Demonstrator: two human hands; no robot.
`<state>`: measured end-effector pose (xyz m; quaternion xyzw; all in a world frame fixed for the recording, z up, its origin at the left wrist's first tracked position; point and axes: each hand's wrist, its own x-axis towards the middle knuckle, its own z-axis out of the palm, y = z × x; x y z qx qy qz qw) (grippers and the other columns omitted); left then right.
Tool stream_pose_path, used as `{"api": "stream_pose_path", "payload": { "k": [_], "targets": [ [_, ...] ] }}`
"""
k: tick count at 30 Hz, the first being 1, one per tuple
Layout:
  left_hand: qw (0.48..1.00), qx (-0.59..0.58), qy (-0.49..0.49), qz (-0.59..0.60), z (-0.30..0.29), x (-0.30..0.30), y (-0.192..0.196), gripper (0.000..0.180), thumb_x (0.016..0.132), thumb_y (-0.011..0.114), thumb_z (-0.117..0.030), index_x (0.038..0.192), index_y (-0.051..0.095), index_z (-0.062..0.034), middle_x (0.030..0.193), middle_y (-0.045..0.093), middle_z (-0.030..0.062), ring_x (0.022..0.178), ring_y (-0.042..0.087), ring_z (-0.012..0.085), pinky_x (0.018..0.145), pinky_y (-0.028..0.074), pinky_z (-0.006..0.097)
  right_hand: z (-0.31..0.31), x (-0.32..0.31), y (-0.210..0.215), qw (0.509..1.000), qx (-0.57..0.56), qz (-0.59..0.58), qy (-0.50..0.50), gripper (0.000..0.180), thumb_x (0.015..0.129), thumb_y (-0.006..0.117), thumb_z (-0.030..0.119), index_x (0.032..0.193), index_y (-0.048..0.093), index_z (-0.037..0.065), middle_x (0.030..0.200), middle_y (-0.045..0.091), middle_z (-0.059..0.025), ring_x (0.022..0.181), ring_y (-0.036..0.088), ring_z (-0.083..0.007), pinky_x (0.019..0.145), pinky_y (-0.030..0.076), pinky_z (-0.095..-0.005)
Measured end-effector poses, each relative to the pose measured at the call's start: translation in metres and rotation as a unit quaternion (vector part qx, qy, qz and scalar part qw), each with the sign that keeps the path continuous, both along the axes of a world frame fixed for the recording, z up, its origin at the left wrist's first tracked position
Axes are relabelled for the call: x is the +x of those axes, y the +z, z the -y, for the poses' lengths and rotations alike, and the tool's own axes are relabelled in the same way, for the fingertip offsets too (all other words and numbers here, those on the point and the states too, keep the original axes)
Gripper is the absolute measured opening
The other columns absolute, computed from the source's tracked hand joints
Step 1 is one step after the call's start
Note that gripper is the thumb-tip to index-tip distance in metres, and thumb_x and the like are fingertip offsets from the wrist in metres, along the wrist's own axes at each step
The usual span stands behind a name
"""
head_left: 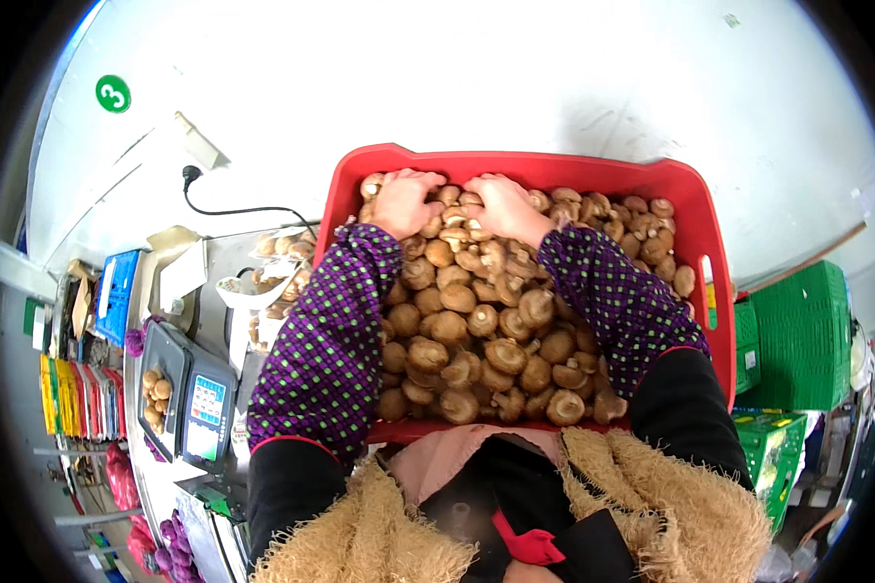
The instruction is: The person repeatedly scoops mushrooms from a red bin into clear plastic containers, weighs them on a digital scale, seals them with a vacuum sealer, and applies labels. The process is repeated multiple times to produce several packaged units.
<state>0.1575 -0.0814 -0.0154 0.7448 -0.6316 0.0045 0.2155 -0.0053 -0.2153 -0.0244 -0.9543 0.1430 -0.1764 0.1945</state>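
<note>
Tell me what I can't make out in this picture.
All in the head view:
Whatever the left hand and right hand may grip: covered by the hands.
The bottom of the crate: buried under mushrooms.
The far end of the cable: lost behind the crate.
The readout on the scale screen: too small.

bright, even light nearly washes out the white wall [457, 78]; soft shadows sit between the mushrooms [506, 356], which look fairly sharp. fisheye distortion bends edges toward the black rim, where details soften.
</note>
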Motion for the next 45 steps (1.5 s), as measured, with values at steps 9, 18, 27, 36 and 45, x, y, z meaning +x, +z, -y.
{"api": "stream_pose_path", "payload": {
  "k": [9,18,27,36,45],
  "targets": [
    [0.974,-0.209,0.073,-0.042,-0.019,-0.020,-0.015,0.025,0.085,0.062,-0.013,0.106,0.067,-0.0013,0.098,0.067,0.0133,0.097,0.059,0.0278,0.092,0.042,0.039,-0.012,-0.056,0.048,0.891,0.450,0.046,0.036,0.029,0.091,0.057,0.004,0.119,0.059,0.000,0.102,0.064,-0.0052,0.082,0.065,-0.0140,0.073,0.053,-0.0277],
    [0.786,-0.206,-0.061,-0.579,-0.080,-0.064,0.076,0.029,0.096,0.049,-0.002,0.125,0.049,0.0005,0.123,0.058,0.0119,0.104,0.062,0.0174,0.085,0.053,0.031,-0.066,-0.044,0.086,0.830,0.499,0.205,0.141,0.028,0.088,0.062,-0.004,0.115,0.057,-0.001,0.114,0.064,-0.0087,0.106,0.061,-0.0138,0.093,0.050,-0.0287],
    [0.736,-0.329,0.061,-0.589,-0.221,-0.066,0.073,0.030,0.081,0.070,0.004,0.106,0.056,-0.0038,0.099,0.065,0.0057,0.087,0.063,0.0104,0.079,0.054,0.026,-0.177,0.001,0.100,0.902,0.375,0.095,0.194,0.034,0.086,0.067,0.003,0.117,0.054,-0.003,0.115,0.060,-0.0114,0.113,0.057,-0.0197,0.100,0.046,-0.0338],
    [0.769,-0.408,0.463,-0.165,-0.507,0.027,-0.002,0.049,0.067,0.081,-0.003,0.112,0.062,-0.0020,0.107,0.062,0.0098,0.095,0.064,0.0189,0.084,0.054,0.031,-0.250,0.060,0.097,0.740,0.612,-0.165,0.225,0.031,0.089,0.055,-0.003,0.120,0.054,-0.004,0.106,0.065,-0.0124,0.095,0.064,-0.0185,0.078,0.053,-0.0315],
    [0.698,-0.230,0.678,0.008,-0.673,0.161,-0.048,0.046,0.067,0.079,-0.027,0.107,0.062,-0.0131,0.108,0.063,0.0080,0.112,0.052,0.0286,0.095,0.041,0.038,-0.392,0.142,0.054,0.750,0.527,-0.285,0.282,0.029,0.088,0.062,0.003,0.116,0.055,-0.001,0.108,0.065,-0.0130,0.093,0.065,-0.0186,0.074,0.055,-0.0303]
  ]
}}
